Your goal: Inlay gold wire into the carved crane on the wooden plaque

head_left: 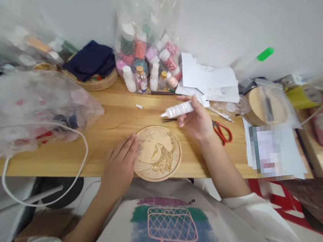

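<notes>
Head view: the right hand [197, 121] is grasping a white tube [179, 109], its thumb and fingers closing around the rear part while the narrow nozzle is pointing left, near the far edge of the round wooden disc [157, 153]. The left hand [122, 160] is lying unclenched with its fingers extended, their tips touching the disc's left edge. This disc is resting at the near edge of the table [113, 103] and is showing a gold bird [165, 161]. Just beyond the disc, a small white piece [139, 106] is lying. To the disc's right, past the right hand, a red-handled tool [222, 132] is resting. Farther beyond the disc, small bottles [130, 80] are standing before a clear bag [164, 11] of coloured jars [140, 48]; beyond it to the right, white papers [209, 76] are lying, and beyond it to the left, a dark blue cloth [90, 59] is sitting on a round wooden piece [102, 83]. Well left of the disc, a white cable [86, 146] is looping near a translucent plastic bag [10, 106].
</notes>
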